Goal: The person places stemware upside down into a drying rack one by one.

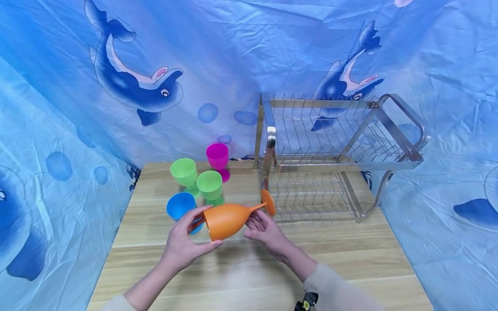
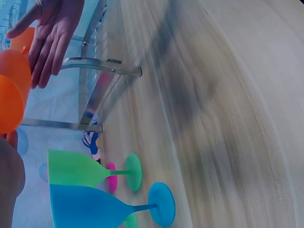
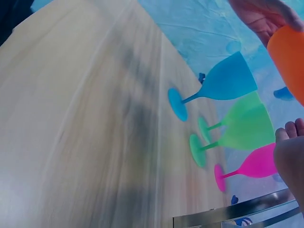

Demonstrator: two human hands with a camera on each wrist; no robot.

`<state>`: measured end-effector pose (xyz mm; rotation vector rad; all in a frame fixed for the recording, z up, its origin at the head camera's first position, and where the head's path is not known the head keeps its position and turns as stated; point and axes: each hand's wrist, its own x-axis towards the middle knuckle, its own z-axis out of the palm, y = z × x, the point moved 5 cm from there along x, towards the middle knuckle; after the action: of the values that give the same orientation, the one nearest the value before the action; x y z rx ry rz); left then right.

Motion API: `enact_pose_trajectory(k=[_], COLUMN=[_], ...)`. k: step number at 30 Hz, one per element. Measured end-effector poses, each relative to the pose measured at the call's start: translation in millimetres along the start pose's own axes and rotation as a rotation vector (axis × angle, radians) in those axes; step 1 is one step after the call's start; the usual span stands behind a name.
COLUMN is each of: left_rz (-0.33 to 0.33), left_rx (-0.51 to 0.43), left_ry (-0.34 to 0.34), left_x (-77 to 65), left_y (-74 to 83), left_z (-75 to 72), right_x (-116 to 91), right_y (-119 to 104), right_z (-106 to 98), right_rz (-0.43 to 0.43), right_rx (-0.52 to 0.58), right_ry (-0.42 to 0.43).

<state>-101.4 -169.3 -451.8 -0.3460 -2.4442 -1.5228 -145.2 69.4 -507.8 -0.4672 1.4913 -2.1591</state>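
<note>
An orange plastic goblet (image 1: 228, 221) is held on its side above the table, its mouth toward the left and its foot toward the rack. My left hand (image 1: 182, 245) grips it by the bowl near the rim, thumb in front and fingers behind. Just under the stem is my right hand (image 1: 269, 236); in the left wrist view that hand (image 2: 53, 40) shows straight fingers beside the goblet. A blue goblet (image 1: 180, 205) stands upright behind my left hand and is partly covered by it. Two green goblets (image 1: 184, 171) and a magenta goblet (image 1: 217, 156) stand upright farther back.
A two-tier metal dish rack (image 1: 346, 166) with wire shelves stands at the back right of the wooden table (image 1: 256, 280). Blue cloth with dolphins (image 1: 233, 56) hangs behind and at both sides.
</note>
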Motion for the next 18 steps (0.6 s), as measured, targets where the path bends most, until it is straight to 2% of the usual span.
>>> enact_pose_trajectory(k=[7, 11, 18], left_rz=[-0.011, -0.038, -0.089], left_rx=[-0.073, -0.111, -0.174], left_ry=[-0.011, -0.02, -0.041], left_x=[1.8, 2.2, 2.6], left_y=[0.0, 1.0, -1.7], left_z=[2.5, 3.4, 5.0], right_x=[8, 13, 18], right_y=[-7, -10, -18], right_z=[5, 6, 10], right_rz=[-0.066, -0.122, -0.148], right_rx=[0.024, 0.047, 0.066], right_ry=[0.013, 0.019, -0.013])
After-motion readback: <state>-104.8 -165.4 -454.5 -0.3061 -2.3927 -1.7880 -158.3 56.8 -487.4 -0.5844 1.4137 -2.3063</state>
